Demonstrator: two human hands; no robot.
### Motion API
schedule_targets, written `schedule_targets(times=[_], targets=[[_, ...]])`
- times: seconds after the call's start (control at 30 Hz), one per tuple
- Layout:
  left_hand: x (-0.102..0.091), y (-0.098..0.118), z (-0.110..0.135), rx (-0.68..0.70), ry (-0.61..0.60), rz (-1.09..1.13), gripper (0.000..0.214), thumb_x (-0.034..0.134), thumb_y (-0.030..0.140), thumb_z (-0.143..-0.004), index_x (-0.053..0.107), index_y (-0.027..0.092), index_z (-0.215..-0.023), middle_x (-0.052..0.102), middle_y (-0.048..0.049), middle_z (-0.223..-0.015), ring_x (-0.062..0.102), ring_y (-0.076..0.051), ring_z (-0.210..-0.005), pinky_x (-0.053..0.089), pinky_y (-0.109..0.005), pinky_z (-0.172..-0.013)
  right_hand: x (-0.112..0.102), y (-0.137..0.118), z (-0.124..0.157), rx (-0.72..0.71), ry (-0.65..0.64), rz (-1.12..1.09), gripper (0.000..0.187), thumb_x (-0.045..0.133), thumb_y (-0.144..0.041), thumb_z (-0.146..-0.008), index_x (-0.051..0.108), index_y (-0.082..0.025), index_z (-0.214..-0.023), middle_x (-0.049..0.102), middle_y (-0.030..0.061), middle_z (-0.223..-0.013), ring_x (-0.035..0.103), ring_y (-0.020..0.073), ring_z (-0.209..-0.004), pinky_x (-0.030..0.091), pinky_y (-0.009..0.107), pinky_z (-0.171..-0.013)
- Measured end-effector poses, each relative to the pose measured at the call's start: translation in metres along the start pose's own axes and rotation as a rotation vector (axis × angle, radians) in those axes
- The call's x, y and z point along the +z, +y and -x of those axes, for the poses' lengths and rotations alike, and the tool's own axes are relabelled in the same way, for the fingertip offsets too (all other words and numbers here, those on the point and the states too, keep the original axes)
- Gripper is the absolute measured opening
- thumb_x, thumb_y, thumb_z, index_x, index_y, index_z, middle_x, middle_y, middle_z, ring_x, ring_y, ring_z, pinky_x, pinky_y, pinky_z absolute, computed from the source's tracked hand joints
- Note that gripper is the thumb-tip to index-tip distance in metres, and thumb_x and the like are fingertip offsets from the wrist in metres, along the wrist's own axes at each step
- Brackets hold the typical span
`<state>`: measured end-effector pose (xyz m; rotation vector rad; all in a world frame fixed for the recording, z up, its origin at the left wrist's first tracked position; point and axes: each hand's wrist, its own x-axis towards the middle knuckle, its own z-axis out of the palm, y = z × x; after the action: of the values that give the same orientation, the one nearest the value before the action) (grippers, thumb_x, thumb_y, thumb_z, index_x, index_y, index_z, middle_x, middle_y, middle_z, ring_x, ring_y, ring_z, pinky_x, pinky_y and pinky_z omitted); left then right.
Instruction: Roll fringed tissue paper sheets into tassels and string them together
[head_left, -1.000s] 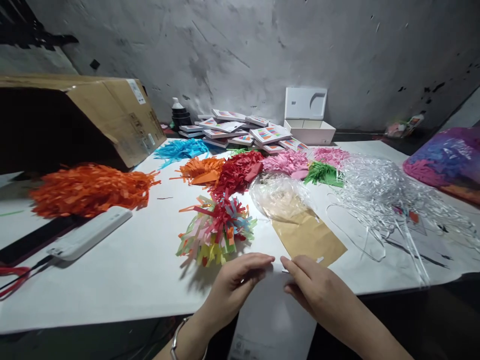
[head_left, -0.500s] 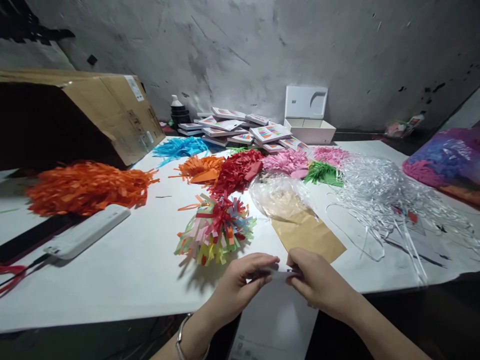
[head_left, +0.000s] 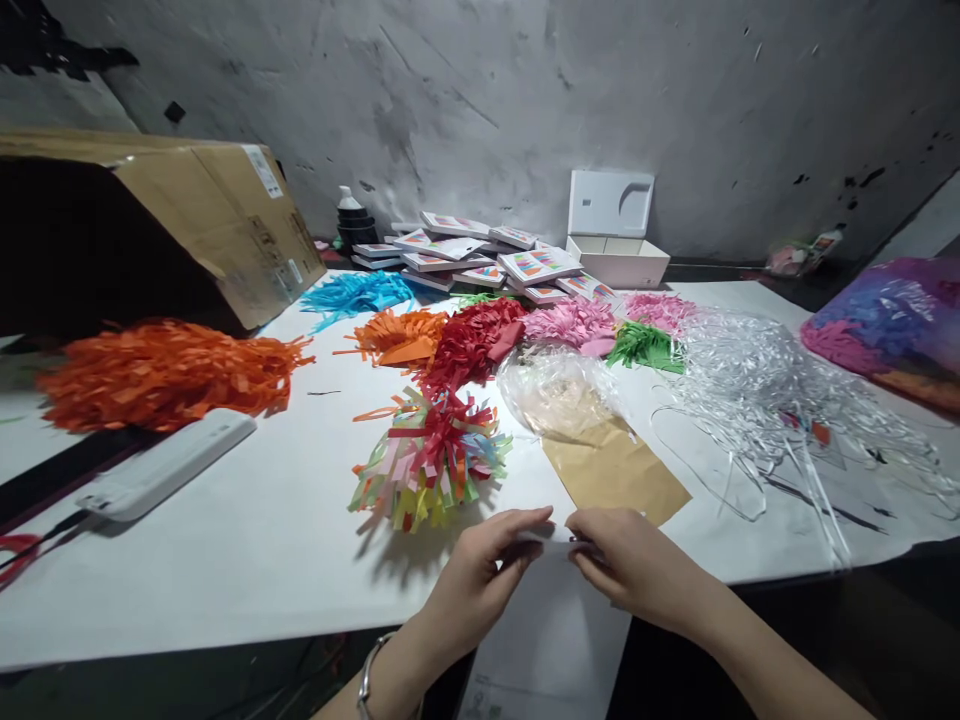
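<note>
Near the front edge of the table, my left hand [head_left: 491,565] is closed on the left side of a thin white piece [head_left: 556,535]. My right hand [head_left: 626,560] pinches its right end, where a small dark spot shows between the fingertips. A white printed panel [head_left: 551,640] hangs below the hands; whether it is one with the thin piece I cannot tell. Just beyond the hands, a brown paper envelope [head_left: 615,470] lies partly under a clear plastic bag [head_left: 559,385]. A multicoloured paper-strip tassel bundle [head_left: 431,455] rests left of the envelope.
Orange paper strips [head_left: 172,375] and a white power strip [head_left: 169,465] lie at left, beside an open cardboard box [head_left: 225,215]. Printed flat boxes [head_left: 536,265] are piled behind. A white open box [head_left: 619,262] stands beside them. Silvery strands [head_left: 765,385] spread at right.
Both hands stay on the white piece and have shifted very slightly. The whole view has moved a little; the things on the table keep their places.
</note>
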<state>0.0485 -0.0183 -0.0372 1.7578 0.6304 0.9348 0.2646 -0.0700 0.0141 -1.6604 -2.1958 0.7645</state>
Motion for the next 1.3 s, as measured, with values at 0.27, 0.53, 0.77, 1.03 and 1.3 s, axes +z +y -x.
schedule_targets(times=[0.27,0.53,0.77,1.03,1.3], targets=[[0.006,0.004,0.004,-0.091,-0.016,0.002,0.037,0.064,0.026,-0.094,0.065,0.025,-0.131,0.079,-0.0060,-0.106,0.073,-0.018,-0.087,0.057,-0.024,-0.078,-0.008,0.000,-0.004,0.037,-0.161,-0.133,0.029,0.068,-0.017,-0.080,0.043,-0.020,-0.066,0.044,-0.0080,-0.060,0.039,0.0081,-0.057,0.021,0.023,-0.053],[0.004,0.009,0.009,-0.214,0.023,0.057,0.046,0.067,0.047,-0.091,0.065,0.022,-0.130,0.075,-0.0068,-0.098,0.066,-0.019,-0.080,0.050,-0.023,-0.067,-0.016,0.010,0.008,0.094,-0.117,-0.267,0.029,0.057,-0.032,-0.095,0.062,-0.017,-0.071,0.047,-0.0060,-0.060,0.040,0.0083,-0.057,0.024,0.023,-0.053],[0.003,0.008,0.000,-0.422,0.011,0.189,0.044,0.067,0.059,-0.086,0.077,0.018,-0.097,0.064,-0.0014,-0.069,0.052,-0.014,-0.064,0.037,-0.021,-0.058,0.001,0.015,0.029,0.144,0.023,-0.413,0.044,0.051,-0.049,-0.098,0.065,-0.017,-0.072,0.053,-0.0030,-0.063,0.046,0.0110,-0.060,0.030,0.024,-0.055],[0.003,0.004,0.005,-0.576,0.061,0.472,0.054,0.074,0.066,-0.076,0.080,0.016,-0.093,0.075,-0.0065,-0.075,0.059,-0.017,-0.065,0.042,-0.023,-0.059,0.062,0.016,0.043,0.344,0.377,-1.263,0.048,0.066,-0.063,-0.086,0.072,-0.019,-0.104,0.071,0.0042,-0.080,0.062,0.0182,-0.069,0.046,0.028,-0.065],[-0.001,0.003,0.004,-0.659,0.004,0.633,0.051,0.082,0.061,-0.069,0.080,0.014,-0.088,0.071,-0.0054,-0.070,0.060,-0.015,-0.063,0.045,-0.023,-0.062,0.070,0.010,0.055,0.338,0.556,-1.014,0.049,0.063,-0.065,-0.087,0.079,-0.021,-0.103,0.072,0.0061,-0.080,0.064,0.0210,-0.073,0.050,0.029,-0.067]])
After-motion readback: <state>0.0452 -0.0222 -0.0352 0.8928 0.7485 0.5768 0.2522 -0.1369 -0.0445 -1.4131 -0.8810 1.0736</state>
